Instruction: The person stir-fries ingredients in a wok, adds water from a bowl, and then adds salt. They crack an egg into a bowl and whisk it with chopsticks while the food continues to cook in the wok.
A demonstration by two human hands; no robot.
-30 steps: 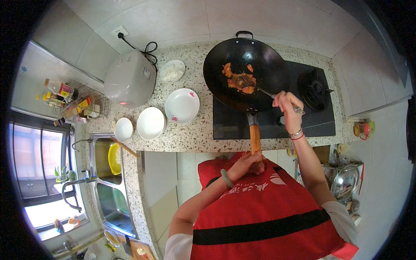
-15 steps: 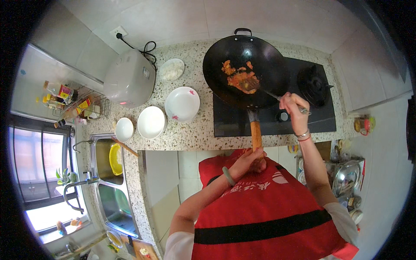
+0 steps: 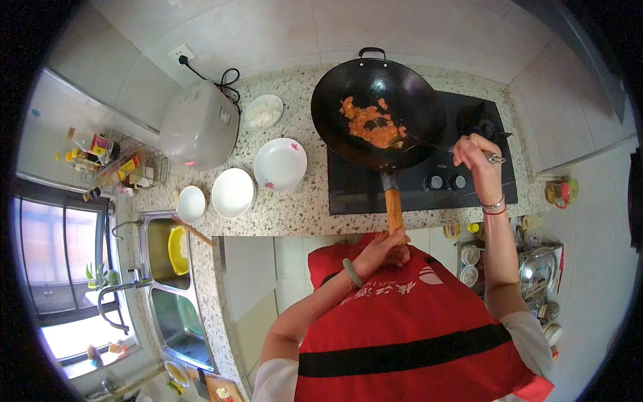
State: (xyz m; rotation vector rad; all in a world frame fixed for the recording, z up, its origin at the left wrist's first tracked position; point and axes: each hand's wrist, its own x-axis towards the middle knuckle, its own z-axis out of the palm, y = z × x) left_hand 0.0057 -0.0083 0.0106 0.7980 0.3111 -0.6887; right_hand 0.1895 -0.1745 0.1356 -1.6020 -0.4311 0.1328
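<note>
A black wok [image 3: 418, 94] sits on the left part of the cooktop. Its wooden handle [image 3: 394, 208] points toward me, and my left hand [image 3: 387, 250] is closed around the end of it near the red apron. Orange-red cooked food [image 3: 375, 127] in chunks and sauce lies in the middle and near side of the wok. My right hand [image 3: 477, 154] is closed on a spatula [image 3: 439, 146] with a metal handle, held right of the wok. The spatula's blade reaches inside, by the food's right edge, and is hard to make out.
A black cooktop [image 3: 362, 197] has a second burner [image 3: 479, 120] at right. On the speckled counter stand a flowered bowl [image 3: 281, 164], two white bowls [image 3: 233, 193], a plate of white grains [image 3: 264, 112] and a rice cooker [image 3: 199, 127]. A double sink [image 3: 194, 288] lies left.
My right hand has moved right with the spatula, whose blade has shifted from the food's middle to its right edge. The food is more spread out. My left hand stays on the handle.
</note>
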